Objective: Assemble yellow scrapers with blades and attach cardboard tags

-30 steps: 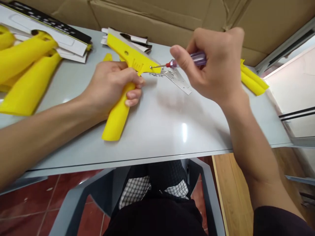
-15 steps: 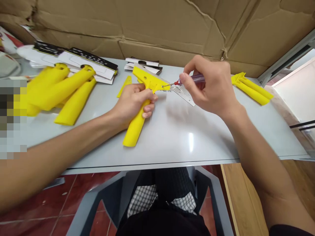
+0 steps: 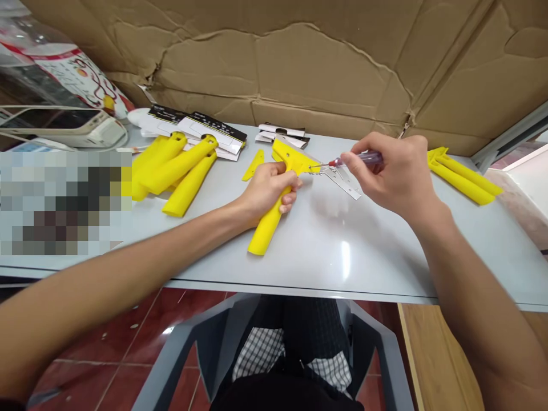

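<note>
My left hand [image 3: 272, 191] is wrapped round the handle of a yellow scraper [image 3: 264, 231], its wide head tilted up and to the right. In my right hand [image 3: 391, 174] is a screwdriver [image 3: 369, 157] with a translucent purplish handle. Its tip meets a small screw near the right end of the scraper head. Just right of that head, several small screws and flat metal blades [image 3: 345, 185] lie on the table, partly behind the screwdriver. A loose yellow head piece [image 3: 254, 165] lies to the left of the scraper.
Several yellow handles [image 3: 188, 185] and black-and-white packaging cards [image 3: 214, 134] lie at the left. Two more yellow handles [image 3: 466, 176] are at the right. A handheld device [image 3: 64, 127] and a bottle [image 3: 72, 68] stand far left. Cardboard [image 3: 274, 68] backs the table [image 3: 308, 257].
The view has swung left, bringing the device and bottle into sight. My hands keep the same hold, with the screwdriver tip still at the screw.
</note>
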`<state>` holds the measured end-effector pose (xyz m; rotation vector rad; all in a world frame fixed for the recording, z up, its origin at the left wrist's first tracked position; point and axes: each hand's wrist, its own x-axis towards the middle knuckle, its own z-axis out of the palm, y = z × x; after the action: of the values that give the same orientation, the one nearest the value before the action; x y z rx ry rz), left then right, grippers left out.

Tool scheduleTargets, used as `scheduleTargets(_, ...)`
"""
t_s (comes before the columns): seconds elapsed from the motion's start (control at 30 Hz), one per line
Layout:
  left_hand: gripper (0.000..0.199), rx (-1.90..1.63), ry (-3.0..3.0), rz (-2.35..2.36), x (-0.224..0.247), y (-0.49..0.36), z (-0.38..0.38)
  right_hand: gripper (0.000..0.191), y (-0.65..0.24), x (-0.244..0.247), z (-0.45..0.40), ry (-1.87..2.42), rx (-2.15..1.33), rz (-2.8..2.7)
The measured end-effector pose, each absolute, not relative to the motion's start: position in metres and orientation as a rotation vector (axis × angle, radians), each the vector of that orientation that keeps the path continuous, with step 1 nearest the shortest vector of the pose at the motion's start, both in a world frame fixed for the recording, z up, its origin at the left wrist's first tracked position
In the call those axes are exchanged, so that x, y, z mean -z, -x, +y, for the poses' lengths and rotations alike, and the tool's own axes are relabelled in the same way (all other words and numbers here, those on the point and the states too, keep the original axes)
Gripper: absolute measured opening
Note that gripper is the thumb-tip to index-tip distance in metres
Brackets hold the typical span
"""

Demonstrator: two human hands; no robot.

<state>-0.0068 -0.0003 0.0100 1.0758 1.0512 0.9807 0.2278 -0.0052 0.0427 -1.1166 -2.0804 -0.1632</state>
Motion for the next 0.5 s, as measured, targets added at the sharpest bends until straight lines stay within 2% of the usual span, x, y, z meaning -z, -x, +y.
scheduleTargets(0.07, 0.020, -0.974, -1.080, 1.041, -0.0110, 0.0062, -0.0012, 0.022, -0.2272, -0.0423, -0.0054, 1.156, 0.179, -2.063)
scheduleTargets(0.17, 0.020, -0.971, -1.075, 1.034, -0.0107, 0.0063, -0.0009, 0.013, -0.2264, -0.0437, -0.0079, 1.140, 0.141, -2.085)
scheduleTargets(0.27, 0.018, -0.986, -1.069, 1.016, -0.0089, 0.0077, 0.0005, 0.013, -0.2256, -0.0451, -0.0107, 1.071, 0.098, -2.118)
scheduleTargets(0.37, 0.019, -0.979, -1.068, 1.013, -0.0075, 0.0088, 0.0009, 0.006, -0.2248, -0.0441, -0.0106, 1.072, 0.120, -2.095)
scheduleTargets(0.5, 0.020, -0.994, -1.062, 1.007, -0.0080, 0.0082, -0.0003, 0.013, -0.2248, -0.0401, -0.0059, 1.106, 0.180, -2.019)
